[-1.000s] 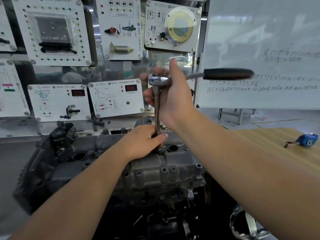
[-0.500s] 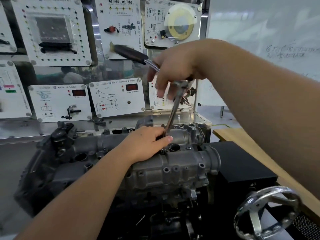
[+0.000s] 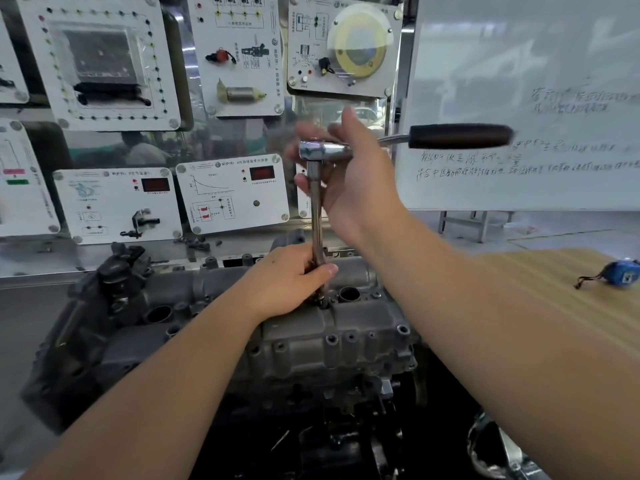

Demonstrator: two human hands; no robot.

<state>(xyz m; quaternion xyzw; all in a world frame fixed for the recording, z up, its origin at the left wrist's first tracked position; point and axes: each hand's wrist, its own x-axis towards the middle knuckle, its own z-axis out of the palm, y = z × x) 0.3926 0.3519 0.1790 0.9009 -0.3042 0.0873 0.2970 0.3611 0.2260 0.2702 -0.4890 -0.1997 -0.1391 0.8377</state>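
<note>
A grey metal engine block (image 3: 311,348) sits in front of me. A ratchet wrench (image 3: 323,150) with a long extension bar (image 3: 316,216) stands upright on a bolt on top of the engine. Its black handle (image 3: 457,136) points to the right. My left hand (image 3: 287,282) grips the bottom of the extension bar, just above the engine. My right hand (image 3: 360,181) is at the ratchet head, fingers wrapped behind it and thumb up; the fingers are blurred.
White training panels (image 3: 117,202) with gauges hang on the wall behind. A whiteboard (image 3: 519,98) with writing stands at the right. A wooden table (image 3: 554,271) carries a blue tape measure (image 3: 620,273). A metal handwheel (image 3: 491,455) is at the bottom right.
The ratchet handle has swung from pointing up-left back round to the right. The extension bar stands upright again. My right arm has dropped away from across the view; my left hand stayed put.
</note>
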